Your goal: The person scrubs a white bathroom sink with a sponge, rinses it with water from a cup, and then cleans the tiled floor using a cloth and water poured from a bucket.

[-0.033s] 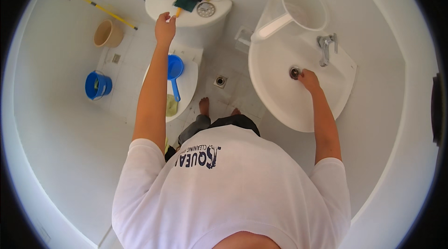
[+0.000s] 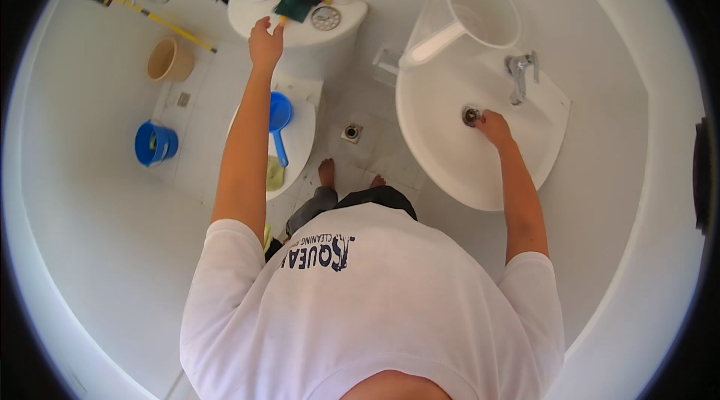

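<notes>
My left hand [image 2: 266, 47] reaches over the toilet's tank lid, its fingers apart beside the yellow handle end [image 2: 283, 21] of a dark green scrub pad [image 2: 292, 5]. Those fingertips are very near the handle, and I see no grip around it. On the right, my right hand [image 2: 493, 128] is down in the white sink basin [image 2: 435, 130]. Its fingers are drawn together at the edge of the metal drain [image 2: 471, 115]. What they pinch, if anything, is hidden.
A white dipper [image 2: 484, 13] stands on the sink behind the drain, by the faucet [image 2: 519, 77]. A blue dipper [image 2: 280, 111] and a greenish cloth [image 2: 275, 173] lie on the toilet lid. A blue bucket [image 2: 156, 142], tan bucket [image 2: 169, 60] and yellow-handled pole [image 2: 161, 21] are at left.
The view has shifted slightly. My left fingers look more spread by the yellow handle, less of which shows. My right hand stays at the drain.
</notes>
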`<move>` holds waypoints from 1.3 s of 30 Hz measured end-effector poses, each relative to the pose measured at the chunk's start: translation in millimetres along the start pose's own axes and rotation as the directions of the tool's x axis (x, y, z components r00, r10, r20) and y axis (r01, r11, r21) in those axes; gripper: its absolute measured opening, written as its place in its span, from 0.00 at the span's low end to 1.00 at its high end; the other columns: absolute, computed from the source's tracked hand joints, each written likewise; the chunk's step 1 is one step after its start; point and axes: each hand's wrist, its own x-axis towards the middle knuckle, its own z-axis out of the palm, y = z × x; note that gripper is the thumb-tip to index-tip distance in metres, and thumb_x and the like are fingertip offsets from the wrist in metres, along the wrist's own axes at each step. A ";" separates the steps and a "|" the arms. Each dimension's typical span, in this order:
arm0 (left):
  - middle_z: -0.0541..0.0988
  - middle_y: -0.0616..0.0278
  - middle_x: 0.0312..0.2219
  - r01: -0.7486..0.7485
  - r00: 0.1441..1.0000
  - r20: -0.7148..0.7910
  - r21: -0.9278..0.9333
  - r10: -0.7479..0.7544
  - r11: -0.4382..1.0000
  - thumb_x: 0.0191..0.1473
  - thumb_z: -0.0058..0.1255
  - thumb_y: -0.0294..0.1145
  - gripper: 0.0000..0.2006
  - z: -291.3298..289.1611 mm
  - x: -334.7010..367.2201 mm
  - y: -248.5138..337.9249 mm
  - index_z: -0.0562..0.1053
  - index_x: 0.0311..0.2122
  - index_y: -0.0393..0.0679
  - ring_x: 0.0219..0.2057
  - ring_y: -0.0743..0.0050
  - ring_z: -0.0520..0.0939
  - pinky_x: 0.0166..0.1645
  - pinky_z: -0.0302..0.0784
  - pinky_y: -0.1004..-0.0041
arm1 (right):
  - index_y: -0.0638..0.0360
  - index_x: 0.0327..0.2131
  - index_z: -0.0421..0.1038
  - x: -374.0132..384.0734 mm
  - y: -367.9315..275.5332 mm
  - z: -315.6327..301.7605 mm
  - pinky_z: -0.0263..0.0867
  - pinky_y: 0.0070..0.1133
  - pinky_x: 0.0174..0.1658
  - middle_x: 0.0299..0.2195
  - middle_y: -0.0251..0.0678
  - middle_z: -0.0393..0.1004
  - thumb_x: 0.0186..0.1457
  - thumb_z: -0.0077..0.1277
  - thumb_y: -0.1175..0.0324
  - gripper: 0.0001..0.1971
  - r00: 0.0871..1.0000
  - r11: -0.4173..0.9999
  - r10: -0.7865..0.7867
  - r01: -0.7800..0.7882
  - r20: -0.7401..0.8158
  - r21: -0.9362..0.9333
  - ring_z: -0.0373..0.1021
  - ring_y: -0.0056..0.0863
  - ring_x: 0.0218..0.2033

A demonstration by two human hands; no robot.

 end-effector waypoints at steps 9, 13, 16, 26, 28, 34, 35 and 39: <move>0.76 0.58 0.33 0.145 0.980 0.089 0.300 -0.179 0.943 0.40 0.54 0.43 0.18 60.7 66.0 -32.8 0.71 0.37 0.47 0.35 0.55 0.75 0.39 0.70 0.62 | 0.61 0.24 0.66 5.8 -25.3 -8.1 0.63 0.32 0.34 0.24 0.43 0.70 0.42 0.51 0.59 0.14 0.988 0.988 0.157 -0.157 -0.011 0.007 0.68 0.40 0.30; 0.74 0.63 0.28 0.354 0.920 0.310 -0.388 -0.241 0.851 0.45 0.53 0.36 0.13 44.6 68.6 -20.5 0.70 0.35 0.41 0.27 0.75 0.74 0.32 0.72 0.75 | 0.60 0.21 0.66 -5.2 -12.1 -4.6 0.62 0.31 0.32 0.22 0.43 0.70 0.42 0.51 0.60 0.13 0.984 0.984 0.172 -0.170 -0.047 0.047 0.67 0.40 0.28; 0.72 0.66 0.27 0.458 0.884 0.379 -0.587 -0.274 0.668 0.49 0.50 0.32 0.11 1.8 56.6 -0.7 0.68 0.37 0.40 0.25 0.81 0.72 0.31 0.72 0.79 | 0.60 0.21 0.66 -7.9 -9.0 -2.5 0.61 0.31 0.30 0.21 0.43 0.70 0.43 0.50 0.61 0.12 0.989 0.987 0.150 -0.148 -0.021 0.070 0.67 0.40 0.26; 0.74 0.66 0.30 0.491 0.862 0.469 -0.867 -0.192 0.088 0.52 0.44 0.28 0.04 -85.6 15.3 -43.4 0.68 0.34 0.44 0.29 0.81 0.75 0.35 0.73 0.80 | 0.62 0.29 0.67 -10.6 2.2 7.2 0.64 0.22 0.22 0.18 0.37 0.69 0.50 0.43 0.62 0.11 0.841 0.459 0.539 -0.336 0.043 0.823 0.67 0.26 0.18; 0.76 0.65 0.32 0.551 0.829 0.552 -0.833 -0.092 -0.045 0.51 0.45 0.28 0.03 -86.2 0.0 -49.4 0.70 0.33 0.45 0.33 0.81 0.76 0.36 0.72 0.80 | 0.62 0.31 0.66 -31.0 -1.5 10.2 0.61 0.17 0.17 0.17 0.33 0.66 0.52 0.41 0.62 0.12 0.824 0.494 0.566 -0.304 -0.036 0.814 0.64 0.19 0.15; 0.73 0.66 0.35 0.513 0.850 0.522 -0.850 -0.072 -0.119 0.53 0.41 0.28 0.04 -92.1 -56.7 48.8 0.66 0.36 0.44 0.35 0.78 0.74 0.40 0.72 0.77 | 0.60 0.25 0.65 -71.3 -124.9 -58.3 0.59 0.15 0.21 0.16 0.30 0.64 0.56 0.38 0.60 0.14 0.884 0.239 0.437 0.067 -0.168 0.969 0.62 0.17 0.17; 0.73 0.64 0.35 0.476 0.864 0.496 -0.861 -0.088 -0.181 0.54 0.40 0.28 0.06 -91.2 -64.3 56.4 0.66 0.37 0.42 0.36 0.76 0.74 0.41 0.73 0.75 | 0.60 0.25 0.65 -77.3 -156.8 -65.1 0.60 0.15 0.22 0.16 0.30 0.64 0.56 0.38 0.59 0.15 0.934 0.220 0.323 0.087 -0.156 0.972 0.62 0.17 0.17; 0.74 0.59 0.35 0.430 0.869 0.487 -0.831 -0.087 -0.354 0.54 0.39 0.28 0.07 -84.5 -75.4 63.2 0.66 0.37 0.40 0.37 0.73 0.74 0.42 0.73 0.73 | 0.63 0.37 0.67 -83.5 -269.5 -73.8 0.66 0.19 0.32 0.25 0.33 0.70 0.57 0.36 0.55 0.19 0.937 0.149 -0.324 -0.081 0.126 0.985 0.68 0.21 0.27</move>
